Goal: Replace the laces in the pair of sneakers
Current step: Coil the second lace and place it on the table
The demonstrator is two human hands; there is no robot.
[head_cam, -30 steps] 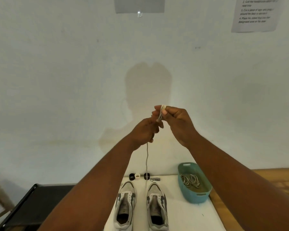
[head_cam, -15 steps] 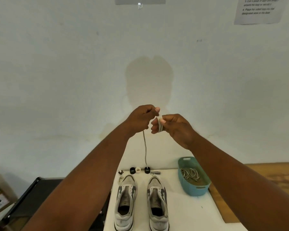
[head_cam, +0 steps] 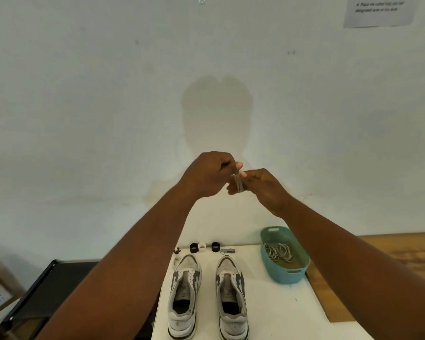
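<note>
Both hands were raised before the wall: the left hand [head_cam: 210, 176] and right hand [head_cam: 261, 187] pinched a bunched pale lace [head_cam: 238, 184] between curled fingers. Two unlaced sneakers [head_cam: 232, 295] stood on the white surface [head_cam: 280, 312], beside a teal basket [head_cam: 286, 276] of laces.

white table [head_cam: 280, 315] | two sneakers [head_cam: 184, 293] set side by side, middle | teal basket [head_cam: 290, 276] placed right | small rings [head_cam: 204, 247] lined along far edge

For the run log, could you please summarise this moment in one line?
left hand: grips lace | right hand: grips lace | sneakers: unlaced
</note>
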